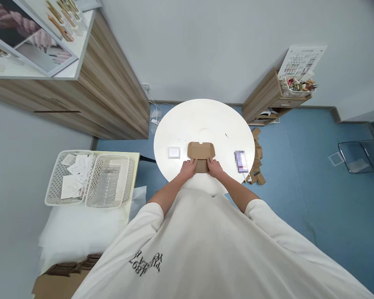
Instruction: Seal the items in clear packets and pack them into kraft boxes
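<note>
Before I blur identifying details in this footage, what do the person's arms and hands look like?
The left hand and right hand are ungloved. Loose, short white sleeves leave forearms and wrists bare. Black lettering marks the shirt's left side.

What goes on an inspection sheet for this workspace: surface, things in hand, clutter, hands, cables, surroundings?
Surface: round white table, some small dark marks.
Things in hand: brown cardboard box, lid open, near the table's front edge.
Clutter: small white packet left of the box; blurred purple item right; cardboard pieces on the floor.
Hands: left hand at the box's left side, right hand at its right.
Cables: white cords and power strip on the floor, beyond the table's left side.
Surroundings: two white baskets left; wooden cabinets along the wall.
</note>
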### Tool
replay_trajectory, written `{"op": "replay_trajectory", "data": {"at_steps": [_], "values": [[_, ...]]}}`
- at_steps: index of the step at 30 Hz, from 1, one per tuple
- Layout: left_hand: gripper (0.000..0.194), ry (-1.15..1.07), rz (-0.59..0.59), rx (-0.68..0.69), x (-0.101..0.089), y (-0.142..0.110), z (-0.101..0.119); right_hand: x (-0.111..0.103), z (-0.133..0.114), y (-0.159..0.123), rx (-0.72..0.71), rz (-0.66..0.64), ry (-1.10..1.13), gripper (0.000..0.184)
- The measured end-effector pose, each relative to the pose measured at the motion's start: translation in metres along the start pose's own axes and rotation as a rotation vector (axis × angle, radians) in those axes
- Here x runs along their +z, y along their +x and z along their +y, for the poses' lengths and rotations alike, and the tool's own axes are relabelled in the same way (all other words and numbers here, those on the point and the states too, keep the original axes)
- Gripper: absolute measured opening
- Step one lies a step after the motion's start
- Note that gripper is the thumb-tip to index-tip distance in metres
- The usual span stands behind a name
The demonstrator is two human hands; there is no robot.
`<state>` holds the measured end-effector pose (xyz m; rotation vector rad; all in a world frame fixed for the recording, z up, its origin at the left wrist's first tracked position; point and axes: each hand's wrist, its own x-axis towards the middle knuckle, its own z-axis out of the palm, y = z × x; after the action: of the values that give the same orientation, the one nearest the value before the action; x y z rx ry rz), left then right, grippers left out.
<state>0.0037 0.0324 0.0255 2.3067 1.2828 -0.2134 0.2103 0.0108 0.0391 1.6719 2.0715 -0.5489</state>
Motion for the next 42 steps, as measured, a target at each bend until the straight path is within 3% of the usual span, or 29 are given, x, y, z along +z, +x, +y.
{"op": "replay_trajectory", "data": {"at_steps": [4,9,13,17,26,30,33,37,42], "values": [[0.051,-0.163,0.194,-0.076,-0.007,-0.009,-0.024,-0.002,-0.001,0.002,0.006,-0.006,-0.025,0.085],[0.044,-0.363,0.429,-0.616,-0.022,-0.004,-0.08,-0.003,-0.003,0.003,0.023,0.002,-0.031,0.083],[0.05,-0.539,0.382,-0.871,-0.027,0.01,-0.111,-0.003,-0.004,0.003,0.029,-0.007,-0.028,0.084],[0.045,-0.61,0.272,-0.932,-0.027,0.02,-0.118,-0.004,-0.005,0.003,0.033,-0.019,-0.027,0.085],[0.04,-0.706,0.282,-0.889,-0.022,0.024,-0.132,-0.003,-0.006,0.003,0.045,-0.027,-0.019,0.087],[0.029,-0.893,0.457,-0.787,-0.023,0.015,-0.12,-0.003,-0.004,0.003,0.037,-0.033,-0.013,0.085],[0.027,-1.08,0.502,-0.681,-0.024,0.007,-0.092,-0.004,-0.002,0.002,0.027,-0.018,-0.004,0.084],[0.028,-1.145,0.341,-0.556,-0.015,0.002,-0.041,-0.005,0.001,0.0,0.014,-0.014,0.014,0.084],[0.032,-0.752,0.121,-0.522,-0.001,0.006,0.008,-0.004,0.004,-0.001,0.016,0.003,0.04,0.082]]}}
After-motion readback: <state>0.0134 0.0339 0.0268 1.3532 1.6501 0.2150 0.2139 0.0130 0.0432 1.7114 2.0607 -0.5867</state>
